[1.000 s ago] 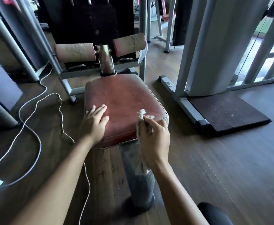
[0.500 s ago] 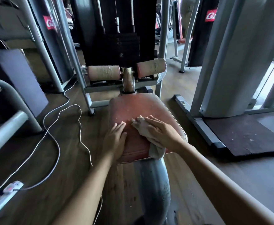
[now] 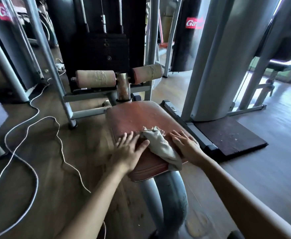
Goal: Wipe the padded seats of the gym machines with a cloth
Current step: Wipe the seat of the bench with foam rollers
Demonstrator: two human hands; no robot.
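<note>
Red seat (image 3: 141, 118) has a grey cloth (image 3: 160, 147) lying between 2 flat, spread hands: left hand (image 3: 129, 149), right hand (image 3: 186, 147).

Worn red padded seat (image 3: 141, 118) under a crumpled grey cloth (image 3: 160, 147) (one end overhanging) and two flat hands.

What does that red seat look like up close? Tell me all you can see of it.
The red padded seat is a roughly square cushion in worn, reddish-brown vinyl-looking cover, speckled with pale flecks, with piping along its near edge. It sits level on a curved grey metal tube. A crumpled grey cloth lies on its near right part, and the left hand and right hand rest flat on either side.
</note>
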